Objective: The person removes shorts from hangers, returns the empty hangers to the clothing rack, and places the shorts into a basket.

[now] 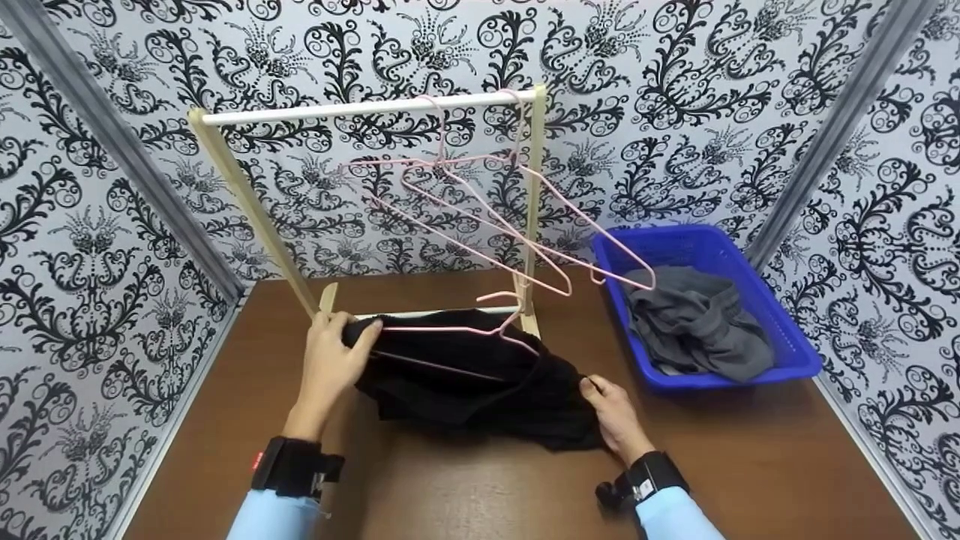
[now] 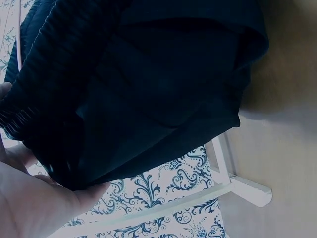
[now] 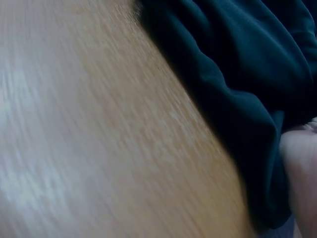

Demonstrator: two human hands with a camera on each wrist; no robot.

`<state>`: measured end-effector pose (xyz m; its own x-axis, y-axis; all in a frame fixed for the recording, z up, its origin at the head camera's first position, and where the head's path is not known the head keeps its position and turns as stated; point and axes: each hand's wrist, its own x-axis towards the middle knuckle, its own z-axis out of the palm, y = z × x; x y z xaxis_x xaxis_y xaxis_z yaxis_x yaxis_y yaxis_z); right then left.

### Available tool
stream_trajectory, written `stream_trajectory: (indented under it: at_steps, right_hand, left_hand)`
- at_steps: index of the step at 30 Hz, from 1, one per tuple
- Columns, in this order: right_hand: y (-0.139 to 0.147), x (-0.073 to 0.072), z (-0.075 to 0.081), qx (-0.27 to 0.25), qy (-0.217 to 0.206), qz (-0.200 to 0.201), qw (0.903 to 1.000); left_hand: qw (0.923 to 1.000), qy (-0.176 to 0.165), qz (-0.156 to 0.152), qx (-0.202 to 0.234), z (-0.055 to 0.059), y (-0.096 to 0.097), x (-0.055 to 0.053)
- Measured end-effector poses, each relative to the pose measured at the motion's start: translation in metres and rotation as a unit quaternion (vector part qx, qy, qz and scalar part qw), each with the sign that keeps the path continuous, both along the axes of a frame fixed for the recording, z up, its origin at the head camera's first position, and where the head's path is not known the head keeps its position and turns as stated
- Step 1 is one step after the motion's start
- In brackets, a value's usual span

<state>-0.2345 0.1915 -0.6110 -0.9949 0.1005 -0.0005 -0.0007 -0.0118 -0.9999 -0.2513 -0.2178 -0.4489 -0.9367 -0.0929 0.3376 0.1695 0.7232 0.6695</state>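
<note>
Black shorts (image 1: 555, 405) with a gathered elastic waistband (image 2: 59, 64) are held over the tabletop, the waist opening spread toward the head camera. A pink hanger (image 1: 427, 328) lies partly inside that opening, its hook sticking out above the cloth. My left hand (image 1: 334, 356) grips the waistband at the left, by the hanger's end, with the thumb on the near side. At the right side my right hand (image 1: 613, 416) pinches the black cloth between thumb and fingers. In the right wrist view, only a bit of the right hand (image 3: 302, 163) shows beside the dark fabric.
Behind the shorts stands a wooden rack with a white rail (image 1: 322, 111). Two pink hangers (image 1: 480, 199) hang from its right part. A blue basket (image 1: 795, 360) at the right holds grey clothing (image 1: 697, 322). Patterned walls (image 1: 585, 45) enclose the brown table (image 1: 480, 495).
</note>
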Motion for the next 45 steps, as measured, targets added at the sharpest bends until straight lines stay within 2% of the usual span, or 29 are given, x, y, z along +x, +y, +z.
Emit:
stream_trajectory:
  at_steps: [3, 9, 15, 21, 27, 32, 38, 45]
  right_hand:
    - [0.001, 0.0, 0.002, -0.01, 0.0, 0.002, 1.0]
    - [0.003, -0.001, 0.006, -0.016, -0.002, -0.002, 0.9999]
    - [0.004, -0.002, 0.009, -0.011, -0.007, -0.007, 0.9999]
    - [0.002, -0.003, 0.008, -0.018, -0.009, -0.005, 0.9998]
    - [0.003, -0.003, 0.003, -0.008, -0.015, -0.022, 0.9996]
    - [0.002, -0.001, 0.0, -0.004, -0.024, -0.018, 0.9995]
    - [-0.002, -0.002, -0.002, -0.014, -0.014, -0.017, 0.9997]
    - [-0.001, -0.002, 0.002, 0.044, -0.025, -0.049, 0.9975]
  left_hand:
    - [1.0, -0.003, 0.005, -0.007, 0.003, 0.001, -0.001]
    - [0.9993, 0.024, 0.022, -0.018, 0.006, 0.004, -0.005]
    - [0.9984, 0.034, 0.037, -0.024, 0.006, 0.001, -0.007]
    - [0.9987, 0.015, 0.043, -0.024, 0.012, -0.007, -0.009]
    - [0.999, 0.01, 0.042, -0.009, 0.014, -0.014, -0.012]
    - [0.9989, -0.015, 0.045, 0.0, 0.014, -0.02, -0.012]
    - [0.9977, -0.046, 0.048, 0.01, 0.017, -0.028, -0.009]
    - [0.9956, -0.076, 0.049, 0.024, 0.02, -0.033, -0.009]
